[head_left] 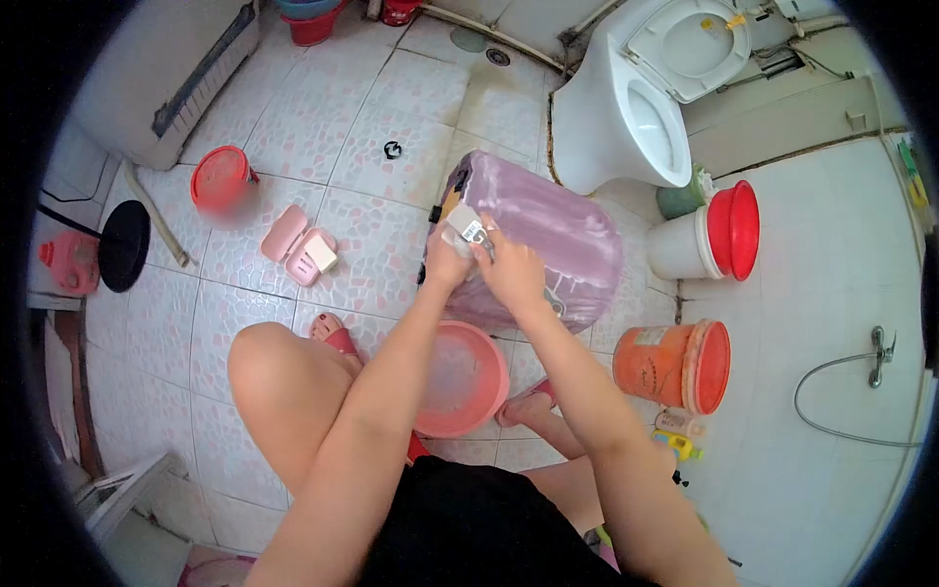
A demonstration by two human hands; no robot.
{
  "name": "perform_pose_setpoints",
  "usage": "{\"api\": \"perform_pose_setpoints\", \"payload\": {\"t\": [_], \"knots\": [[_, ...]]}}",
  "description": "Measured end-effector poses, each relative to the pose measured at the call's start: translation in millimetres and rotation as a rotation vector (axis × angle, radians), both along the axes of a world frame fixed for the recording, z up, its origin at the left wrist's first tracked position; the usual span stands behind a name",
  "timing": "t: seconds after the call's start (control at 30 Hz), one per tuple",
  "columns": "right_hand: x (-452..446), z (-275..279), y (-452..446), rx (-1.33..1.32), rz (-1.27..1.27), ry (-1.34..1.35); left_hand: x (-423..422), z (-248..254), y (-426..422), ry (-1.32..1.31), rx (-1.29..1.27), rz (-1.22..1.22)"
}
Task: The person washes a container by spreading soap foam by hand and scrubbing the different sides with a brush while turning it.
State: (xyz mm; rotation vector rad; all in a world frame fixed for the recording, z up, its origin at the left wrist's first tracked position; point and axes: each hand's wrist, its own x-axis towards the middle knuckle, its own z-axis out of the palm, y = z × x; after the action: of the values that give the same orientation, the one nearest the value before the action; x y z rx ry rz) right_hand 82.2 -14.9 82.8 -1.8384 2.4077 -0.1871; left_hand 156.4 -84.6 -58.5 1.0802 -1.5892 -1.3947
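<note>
A pale purple suitcase (548, 220) lies on the tiled floor in front of me, with whitish streaks over its shell and dark wheels along its left side. At its left end my left hand (452, 252) is closed around a pale grey piece with a white printed label (471, 229); its exact kind is unclear. My right hand (513, 272) meets it there, fingers bent and pressed onto the same piece. Just below the suitcase, between my feet, stands a pink basin (496, 382) holding cloudy water.
An open pink soap box (286, 235) with a pale bar of soap (321, 254) lies left, near a red bucket (223, 176). A toilet (616, 117) stands behind the suitcase. White bucket (680, 245) and orange bucket (650, 365) line the right wall.
</note>
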Motion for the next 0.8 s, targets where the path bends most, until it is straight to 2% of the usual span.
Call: {"api": "perform_pose_setpoints", "payload": {"t": [0.03, 0.13, 0.23, 0.33, 0.43, 0.57, 0.67, 0.8], "knots": [[-2, 0, 5, -0.014, 0.008, -0.034, 3, -1, 0, 0.027, 0.042, -0.060], [-13, 5, 14, -0.023, -0.084, -0.048, 17, 5, 7, 0.387, 0.043, -0.178], [-46, -5, 31, -0.102, -0.286, -0.106, 25, -15, 14, 0.197, -0.009, -0.219], [-81, -40, 50, -0.407, -0.302, -0.117, 38, -20, 25, 0.109, -0.023, -0.217], [-45, -38, 45, -0.353, -0.464, -0.187, 32, -25, 23, 0.263, -0.043, -0.243], [12, -40, 33, -0.263, -0.480, -0.292, 33, -20, 24, 0.256, 0.039, -0.245], [18, -47, 26, -0.307, -0.333, -0.287, 29, -21, 21, 0.266, 0.074, -0.246], [17, -25, -2, -0.188, -0.330, -0.278, 25, -27, 18, 0.236, 0.040, -0.226]]}}
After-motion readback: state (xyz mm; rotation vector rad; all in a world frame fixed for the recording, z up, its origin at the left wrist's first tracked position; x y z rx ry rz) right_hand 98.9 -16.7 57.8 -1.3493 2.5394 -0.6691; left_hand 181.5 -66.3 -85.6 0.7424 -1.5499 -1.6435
